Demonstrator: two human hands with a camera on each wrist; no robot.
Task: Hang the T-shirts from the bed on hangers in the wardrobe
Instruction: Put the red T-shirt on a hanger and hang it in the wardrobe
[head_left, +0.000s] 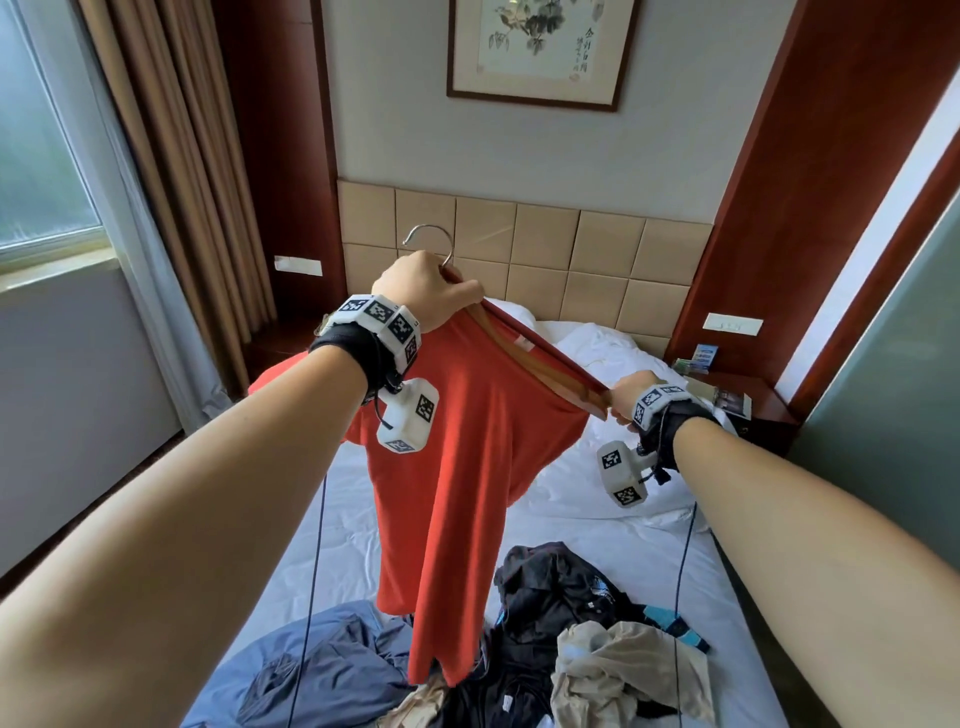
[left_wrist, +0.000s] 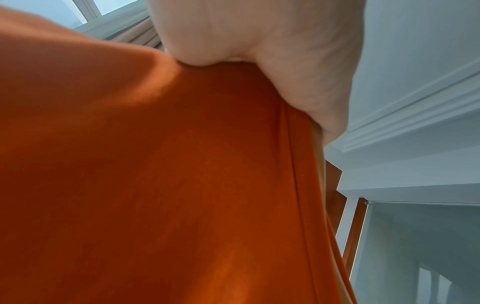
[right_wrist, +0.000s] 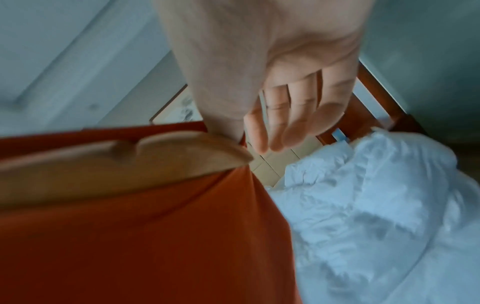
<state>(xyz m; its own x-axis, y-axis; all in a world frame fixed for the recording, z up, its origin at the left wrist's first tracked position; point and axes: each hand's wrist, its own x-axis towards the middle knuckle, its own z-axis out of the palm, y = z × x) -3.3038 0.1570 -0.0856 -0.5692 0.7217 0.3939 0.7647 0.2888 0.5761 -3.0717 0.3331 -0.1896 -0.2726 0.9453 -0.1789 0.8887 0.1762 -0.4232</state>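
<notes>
An orange-red T-shirt (head_left: 467, 467) hangs in the air over the bed, half threaded on a wooden hanger (head_left: 545, 369) with a metal hook (head_left: 431, 239). My left hand (head_left: 426, 291) grips the hanger at its neck, together with the collar; in the left wrist view the left hand (left_wrist: 259, 51) bunches the T-shirt (left_wrist: 155, 185). My right hand (head_left: 626, 402) pinches the stretched collar at the hanger's lower right end. In the right wrist view the right hand (right_wrist: 246, 131) has its thumb on the collar beside the hanger (right_wrist: 130, 160) tip, with the T-shirt (right_wrist: 130, 236) below.
A heap of clothes lies on the white bed (head_left: 597, 530) below the shirt: a blue garment (head_left: 322, 670), black ones (head_left: 561, 597) and a beige one (head_left: 623, 670). A rumpled duvet (head_left: 597, 343) and tiled headboard (head_left: 545, 249) are beyond. A nightstand (head_left: 737, 400) stands right, curtains (head_left: 171, 156) left.
</notes>
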